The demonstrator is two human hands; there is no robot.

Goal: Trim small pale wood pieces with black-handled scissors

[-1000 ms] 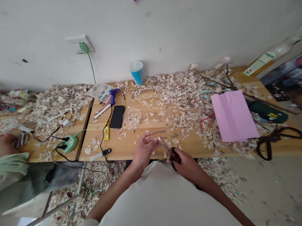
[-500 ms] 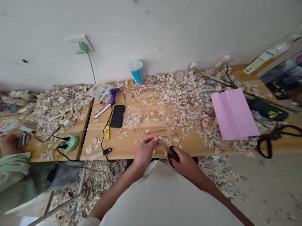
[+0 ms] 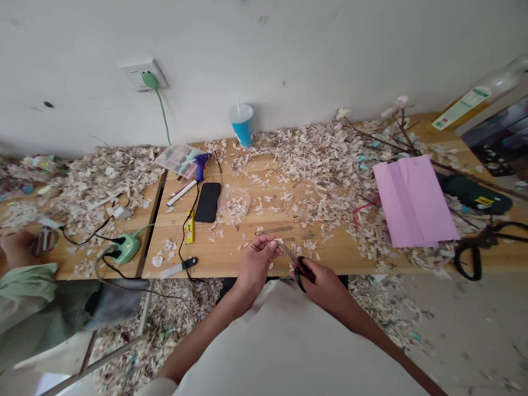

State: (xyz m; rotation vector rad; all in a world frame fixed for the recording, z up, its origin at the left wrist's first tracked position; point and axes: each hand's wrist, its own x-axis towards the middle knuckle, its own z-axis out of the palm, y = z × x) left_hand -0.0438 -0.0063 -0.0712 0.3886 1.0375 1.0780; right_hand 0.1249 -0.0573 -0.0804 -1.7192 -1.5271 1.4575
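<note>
Head view: left hand [image 3: 255, 263] fingers pinch a paper strip [image 3: 278, 241], right hand [image 3: 325, 282] grips black scissors [image 3: 303, 268] (bottle label [image 3: 463, 106] unreadable).

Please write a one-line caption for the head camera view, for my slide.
Left hand pinches a small paper piece at black-handled scissors held by the right hand, above a scrap-littered wooden table.

Cup [image 3: 242, 122] behind phone [image 3: 207, 201]; phone left of bowl [image 3: 233, 202]; paper sheet [image 3: 413, 200] right, on table [image 3: 226, 257]; hands at front edge.

Beyond the grip, a black phone [image 3: 207, 202] lies beside a yellow cutter [image 3: 189, 227]; pink paper [image 3: 413, 198] lies far right on the tabletop [image 3: 226, 257].
</note>
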